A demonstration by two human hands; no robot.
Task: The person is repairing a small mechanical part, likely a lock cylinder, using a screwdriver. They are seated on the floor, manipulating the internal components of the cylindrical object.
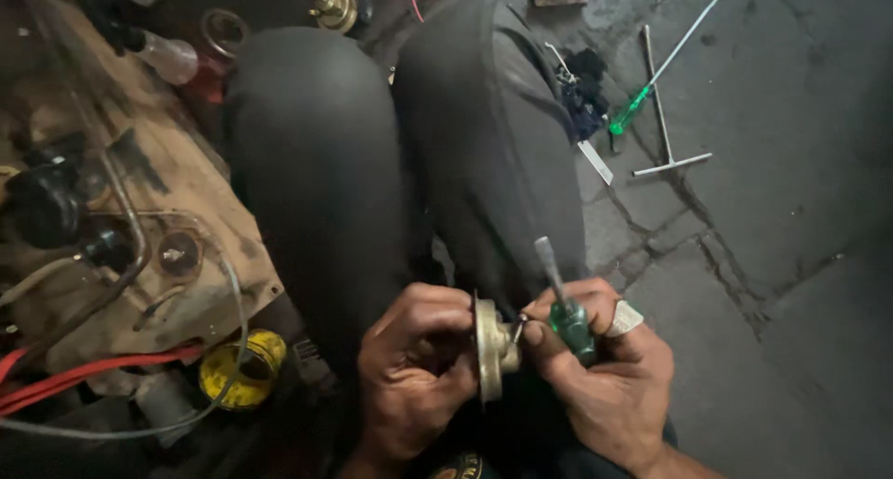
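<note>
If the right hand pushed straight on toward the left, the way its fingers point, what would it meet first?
Most likely the brass disc, which the right hand already touches at a small fitting; the left hand holds the disc from the other side. Depth is hard to judge.

Your left hand (414, 372) grips a brass disc (490, 349); your right hand (605, 377) pinches its stem, holding a green-handled screwdriver (563, 307).

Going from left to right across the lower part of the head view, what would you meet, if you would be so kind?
Red cables → yellow tin → left hand → round brass part → green-handled screwdriver in the right hand → cracked stone floor.
</note>
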